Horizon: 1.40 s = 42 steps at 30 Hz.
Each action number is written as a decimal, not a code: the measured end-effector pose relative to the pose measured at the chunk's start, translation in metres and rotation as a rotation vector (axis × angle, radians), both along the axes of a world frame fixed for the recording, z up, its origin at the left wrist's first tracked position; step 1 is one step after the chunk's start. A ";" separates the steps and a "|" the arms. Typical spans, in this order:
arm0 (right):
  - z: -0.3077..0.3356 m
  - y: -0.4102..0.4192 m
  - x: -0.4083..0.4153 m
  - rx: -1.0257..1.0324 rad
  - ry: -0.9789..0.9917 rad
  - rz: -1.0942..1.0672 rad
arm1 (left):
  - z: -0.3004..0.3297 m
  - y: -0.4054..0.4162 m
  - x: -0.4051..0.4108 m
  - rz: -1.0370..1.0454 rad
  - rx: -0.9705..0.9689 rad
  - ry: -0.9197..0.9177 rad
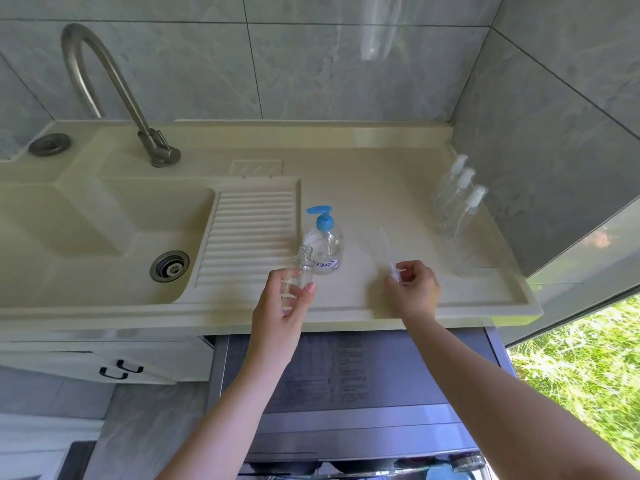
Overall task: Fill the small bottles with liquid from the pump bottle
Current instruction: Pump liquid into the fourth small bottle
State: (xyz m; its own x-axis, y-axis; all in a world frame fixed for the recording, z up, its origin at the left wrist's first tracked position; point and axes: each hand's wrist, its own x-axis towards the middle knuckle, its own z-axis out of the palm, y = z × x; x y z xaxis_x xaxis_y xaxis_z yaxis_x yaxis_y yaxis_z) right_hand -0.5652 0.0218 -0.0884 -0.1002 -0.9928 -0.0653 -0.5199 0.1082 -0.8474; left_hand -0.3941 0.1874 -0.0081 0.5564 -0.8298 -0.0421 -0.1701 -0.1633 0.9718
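Note:
A clear pump bottle (325, 242) with a blue pump head stands on the cream counter, beside the ribbed drainboard. My left hand (284, 308) grips a small clear bottle (300, 268) with its cap off, held just in front of the pump bottle, neck tilted toward it. My right hand (414, 289) pinches that bottle's spray top (391, 258), whose thin dip tube points away from me over the counter. Three more small clear bottles (457, 202) with white spray tops stand in a row at the counter's right end, against the wall.
The sink basin (86, 233) with its drain lies to the left, under a curved metal faucet (104, 84). A ribbed drainboard (249, 233) slopes into it. A clear curved plastic piece (485, 254) lies near the three bottles. The counter's front edge (346, 320) runs below my hands.

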 end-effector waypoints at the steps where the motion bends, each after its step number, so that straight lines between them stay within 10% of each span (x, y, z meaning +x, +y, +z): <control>1: -0.001 0.000 0.001 -0.010 0.020 0.006 | 0.000 0.000 0.000 0.002 -0.001 0.000; 26: 0.005 -0.001 0.010 -0.240 0.137 -0.049 | 0.015 0.002 0.009 0.036 -0.021 -0.206; 42: 0.099 -0.005 0.087 -0.375 -0.140 0.407 | 0.000 -0.016 0.048 0.088 0.001 -0.265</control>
State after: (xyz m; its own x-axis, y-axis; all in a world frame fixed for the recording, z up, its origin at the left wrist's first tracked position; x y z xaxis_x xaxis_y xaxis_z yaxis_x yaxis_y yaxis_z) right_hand -0.4787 0.0169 0.0101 0.2792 -0.9076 0.3135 -0.3370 -0.3984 -0.8531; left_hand -0.3465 0.1709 -0.0077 0.6183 -0.7777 0.1134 -0.4033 -0.1901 0.8951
